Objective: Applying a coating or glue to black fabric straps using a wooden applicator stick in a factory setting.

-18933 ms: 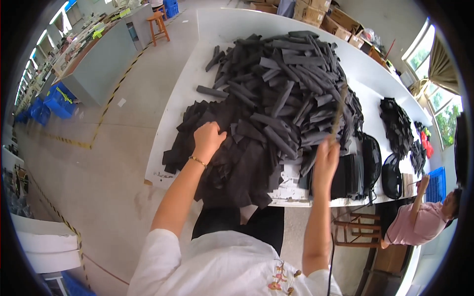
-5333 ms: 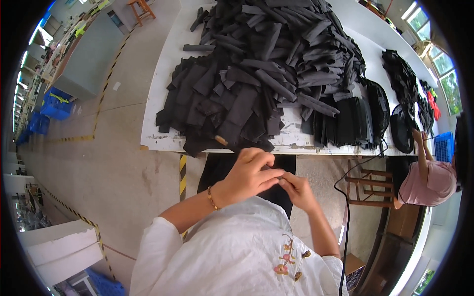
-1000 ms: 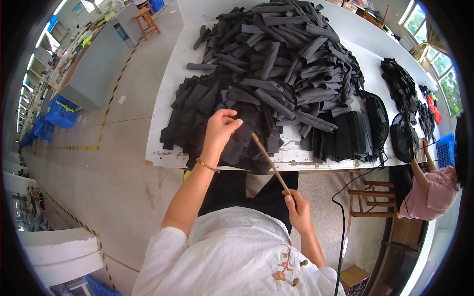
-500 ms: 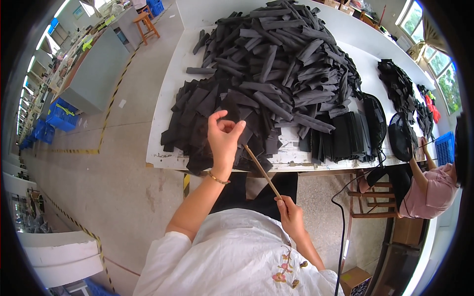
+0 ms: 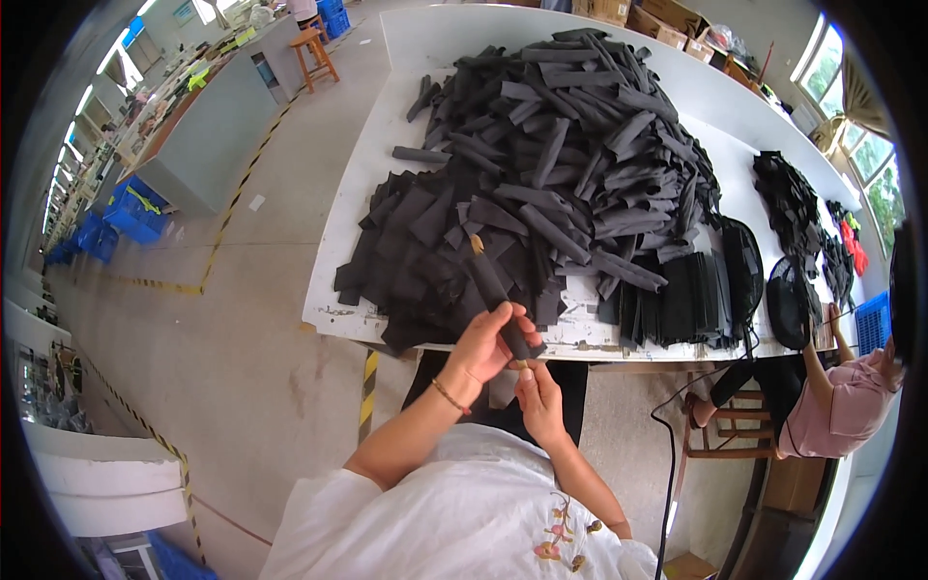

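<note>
A black fabric tube (image 5: 491, 280) sleeves a thin wooden stick (image 5: 477, 244), whose pale tip pokes out of the tube's far end. My left hand (image 5: 480, 350) is closed around the tube's near part, fingers wrapped over it. Just below, my right hand (image 5: 543, 406) pinches the short bare end of the stick. Beyond my hands lies a loose pile of flat black fabric pieces (image 5: 411, 217) near the table's front left. Behind it rises a big heap of dark grey fabric tubes (image 5: 590, 135).
A row of black folded pieces (image 5: 677, 300) stands at the front edge of the white table (image 5: 333, 314). Two black mesh-like items (image 5: 788, 300) lie to its right. A co-worker in a pink top (image 5: 841, 411) sits at the right. A black cable (image 5: 671, 464) hangs beside me.
My left hand, empty before with fingers curled, now grips a fabric tube around the stick. The stick was bare earlier. Both hands have come close together, and the view has shifted slightly.
</note>
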`<state>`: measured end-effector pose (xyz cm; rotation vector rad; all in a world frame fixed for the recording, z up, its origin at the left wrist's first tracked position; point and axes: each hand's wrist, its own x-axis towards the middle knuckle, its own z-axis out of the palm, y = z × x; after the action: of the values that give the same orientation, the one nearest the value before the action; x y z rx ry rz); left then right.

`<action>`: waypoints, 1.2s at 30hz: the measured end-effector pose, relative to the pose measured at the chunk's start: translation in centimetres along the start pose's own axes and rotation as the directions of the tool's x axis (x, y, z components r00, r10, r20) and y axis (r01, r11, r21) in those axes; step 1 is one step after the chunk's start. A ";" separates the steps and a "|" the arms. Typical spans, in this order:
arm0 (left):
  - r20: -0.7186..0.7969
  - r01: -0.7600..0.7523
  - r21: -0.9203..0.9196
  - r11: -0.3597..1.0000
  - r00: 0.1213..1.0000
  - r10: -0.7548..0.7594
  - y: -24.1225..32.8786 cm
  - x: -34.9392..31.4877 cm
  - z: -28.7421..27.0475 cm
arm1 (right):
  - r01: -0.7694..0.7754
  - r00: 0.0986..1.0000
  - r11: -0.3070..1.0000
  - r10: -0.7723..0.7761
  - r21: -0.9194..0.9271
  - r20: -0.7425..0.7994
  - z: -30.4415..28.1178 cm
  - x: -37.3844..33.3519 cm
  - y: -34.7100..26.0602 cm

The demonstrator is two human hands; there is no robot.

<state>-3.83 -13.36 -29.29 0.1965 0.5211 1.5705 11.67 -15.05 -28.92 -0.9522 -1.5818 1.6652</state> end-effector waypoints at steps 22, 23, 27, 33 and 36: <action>-0.254 -0.253 0.130 0.959 0.926 0.279 5.1 1.4 3.9 | -0.007 0.992 0.832 0.077 -0.554 0.103 -3.3 -8.1 -2.5; -0.258 -0.249 0.125 0.960 0.926 0.274 4.9 1.3 4.5 | 0.011 0.993 0.798 0.064 -0.603 0.103 -3.7 -8.8 -2.8; -0.161 -0.196 0.187 0.963 0.961 0.226 4.7 1.7 5.6 | 0.036 0.999 0.818 -0.035 -0.574 0.012 -4.4 -9.9 -3.6; -0.206 -0.067 -0.064 0.996 0.977 0.053 3.5 0.2 6.2 | -0.152 0.987 0.924 0.158 -0.351 -0.013 -2.7 -6.5 -3.8; -0.063 -0.153 0.084 0.985 0.985 0.158 5.4 0.7 3.5 | -0.108 0.991 0.910 0.129 -0.399 0.025 -1.3 -6.7 -2.8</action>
<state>-7.18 -11.90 -23.95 0.2485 0.6353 1.7146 16.28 -19.81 -25.65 -1.2387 -1.9794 1.4807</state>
